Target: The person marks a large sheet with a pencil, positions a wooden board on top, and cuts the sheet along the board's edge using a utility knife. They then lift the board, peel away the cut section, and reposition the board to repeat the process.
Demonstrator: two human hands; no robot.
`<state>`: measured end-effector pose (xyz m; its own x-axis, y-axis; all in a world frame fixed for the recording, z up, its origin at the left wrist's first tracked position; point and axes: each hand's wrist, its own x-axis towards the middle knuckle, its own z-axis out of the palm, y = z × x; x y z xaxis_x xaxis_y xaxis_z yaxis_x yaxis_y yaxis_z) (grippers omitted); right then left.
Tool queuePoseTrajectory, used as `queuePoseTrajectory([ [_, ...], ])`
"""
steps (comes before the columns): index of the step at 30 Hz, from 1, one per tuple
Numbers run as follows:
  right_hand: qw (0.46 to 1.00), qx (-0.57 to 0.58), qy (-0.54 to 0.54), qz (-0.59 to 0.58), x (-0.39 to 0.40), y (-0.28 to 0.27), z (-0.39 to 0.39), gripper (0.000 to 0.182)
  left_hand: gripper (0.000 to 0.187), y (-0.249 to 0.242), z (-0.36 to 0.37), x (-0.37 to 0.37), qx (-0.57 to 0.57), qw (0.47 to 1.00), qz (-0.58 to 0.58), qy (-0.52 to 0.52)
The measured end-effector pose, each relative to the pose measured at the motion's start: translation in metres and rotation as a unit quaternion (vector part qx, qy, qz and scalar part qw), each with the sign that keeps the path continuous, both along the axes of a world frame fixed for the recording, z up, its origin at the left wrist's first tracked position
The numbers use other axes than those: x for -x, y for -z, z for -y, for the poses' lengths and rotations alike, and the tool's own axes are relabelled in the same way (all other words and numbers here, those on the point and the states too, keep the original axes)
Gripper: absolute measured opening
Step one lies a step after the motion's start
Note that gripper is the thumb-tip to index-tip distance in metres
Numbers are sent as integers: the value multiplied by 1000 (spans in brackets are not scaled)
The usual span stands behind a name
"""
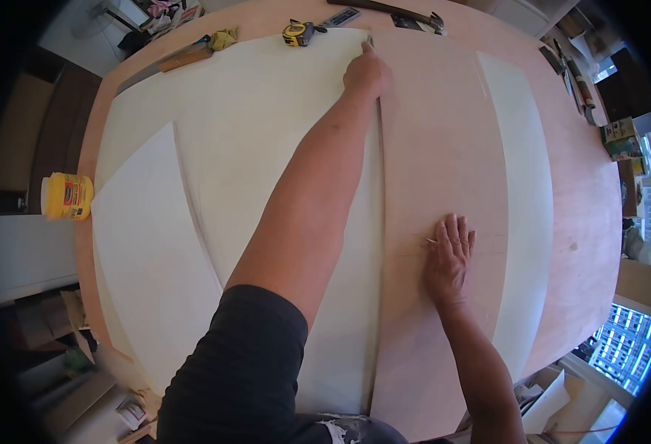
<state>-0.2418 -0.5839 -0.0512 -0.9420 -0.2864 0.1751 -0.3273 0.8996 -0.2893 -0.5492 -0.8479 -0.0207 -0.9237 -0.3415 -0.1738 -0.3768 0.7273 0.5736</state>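
My left hand (366, 74) reaches to the far end of a long pinkish-brown board (444, 148), at its left edge. Its fingers are curled, with the index finger stretched forward; a small dark thing shows at the fingertip, too small to name. Flat on the board's nearer half lies my right hand (450, 263), fingers extended. A thin pale tip shows beside its thumb, and faint lines cross the board there. Beneath the board spreads a large whitish sheet (266, 111), showing on both sides. A loose white piece (155, 237) overlaps the sheet at left.
Along the table's (577, 222) far edge lie a handsaw (185, 58), a yellow-black tape measure (297, 33), a grey tool (342, 16) and a hammer (399, 12). A yellow tub (69, 196) is at left. More tools (573, 81) lie at far right.
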Motion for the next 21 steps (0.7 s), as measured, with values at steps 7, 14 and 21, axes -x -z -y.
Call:
queuePoseTrajectory([
  [7,1000,5,-6,2,0,2,-3,47,83,-9,4,19,20,999,12,30],
  [14,1000,7,-7,11,1,-3,-2,47,88,-15,1,29,5,999,41,10],
  [21,1000,5,-6,22,1,-5,-2,47,86,-10,2,36,40,999,20,20],
])
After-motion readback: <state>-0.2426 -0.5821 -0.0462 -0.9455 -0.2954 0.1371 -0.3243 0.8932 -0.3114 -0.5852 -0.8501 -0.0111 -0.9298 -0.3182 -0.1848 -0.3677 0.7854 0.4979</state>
